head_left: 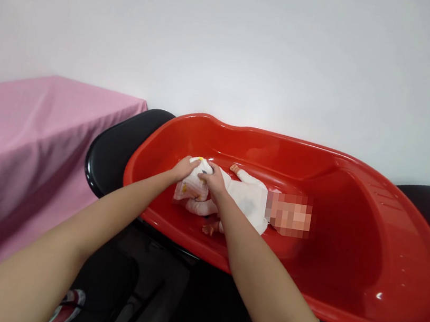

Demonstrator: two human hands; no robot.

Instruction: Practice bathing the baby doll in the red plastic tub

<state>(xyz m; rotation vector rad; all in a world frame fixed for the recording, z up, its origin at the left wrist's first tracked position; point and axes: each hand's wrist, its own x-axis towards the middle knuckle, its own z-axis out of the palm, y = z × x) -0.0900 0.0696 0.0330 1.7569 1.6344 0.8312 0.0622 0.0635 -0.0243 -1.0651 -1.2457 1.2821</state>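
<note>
A baby doll (247, 203) in a white outfit lies on its back inside a red baby bathtub (347, 243), head to the right and legs to the left. Over its legs, a white cloth (194, 186) with yellow and dark prints is gripped between my two hands. My left hand (185, 169) closes on the cloth's upper left edge. On its right side, my right hand (215, 180) is closed with the fingers bent around the fabric. Part of the doll's legs is hidden behind the cloth, and my right forearm crosses in front of the tub's near rim.
The tub rests on black chairs (121, 142), whose backs or seats show at both ends. To the left stands a table with a pink cloth (44, 121) hanging down. A pale wall (230, 51) rises behind the tub. A red and white object (68, 307) is low at left.
</note>
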